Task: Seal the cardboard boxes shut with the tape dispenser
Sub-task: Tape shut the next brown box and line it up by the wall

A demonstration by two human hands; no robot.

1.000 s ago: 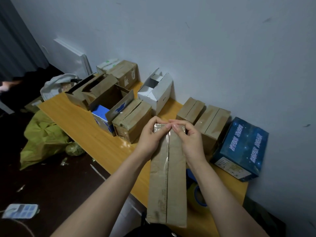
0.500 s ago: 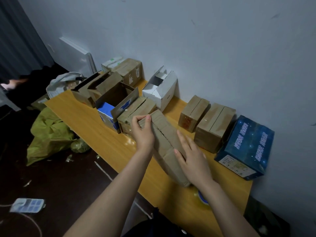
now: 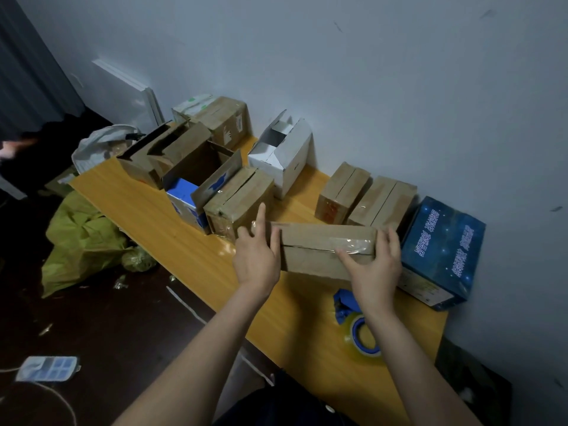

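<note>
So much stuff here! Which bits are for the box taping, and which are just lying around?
For the job: long cardboard box, held at both ends by left hand and right hand; tape dispenser; open brown box.
Lying about: green bag, power strip, white panel.

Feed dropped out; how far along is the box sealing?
Done: two taped boxes by the wall look sealed. In hand: left hand and right hand grip the long box, tape on its seam. Left: open brown box and white box; tape dispenser lies idle.
</note>
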